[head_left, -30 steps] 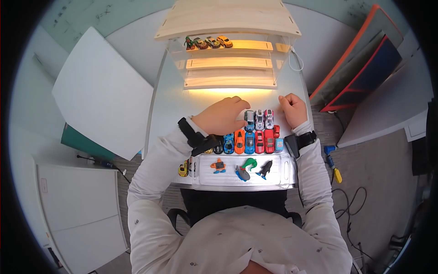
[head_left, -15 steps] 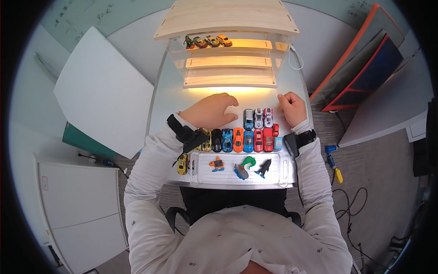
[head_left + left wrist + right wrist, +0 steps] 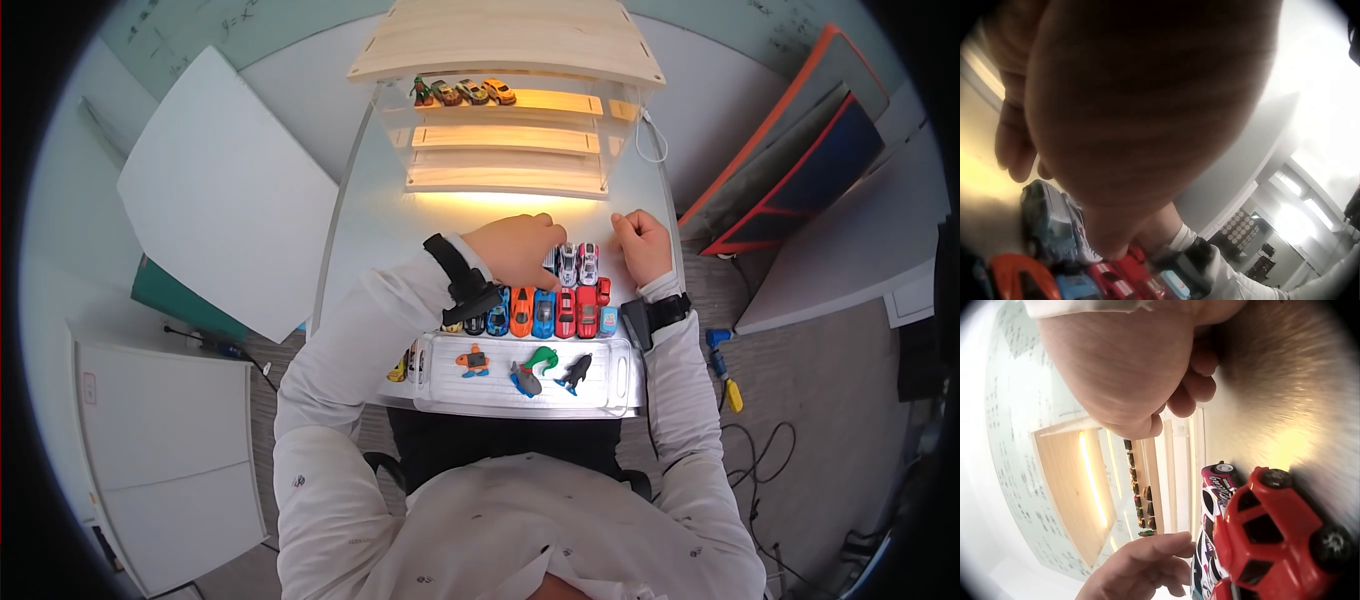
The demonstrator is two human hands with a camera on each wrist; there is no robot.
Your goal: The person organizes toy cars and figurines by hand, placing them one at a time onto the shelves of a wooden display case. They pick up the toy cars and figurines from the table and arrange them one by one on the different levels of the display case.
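Toy cars stand in rows on the table. My left hand (image 3: 515,250) reaches over the left end of the upper row, thumb and fingers spread around a blue-grey car (image 3: 1054,228); no grip on it shows. Beside that car are a white car (image 3: 568,264) and a pink-and-white car (image 3: 588,264). My right hand (image 3: 643,246) rests on the table to the right of them, fingers loosely curled, holding nothing. In the right wrist view a red car (image 3: 1266,534) stands below my right hand (image 3: 1129,369), and my left hand (image 3: 1138,569) is beside the white car.
A wooden display shelf (image 3: 505,180), lit yellow, stands at the back; its top level holds several small cars and a green figure (image 3: 420,92). A clear tray (image 3: 500,398) with animal figures lies at the front edge. A yellow car (image 3: 398,369) is left of the tray.
My left hand first drew back to the left from the upper row, then moved right again and now covers much of the blue-grey car. My right hand stays nearly where it was.
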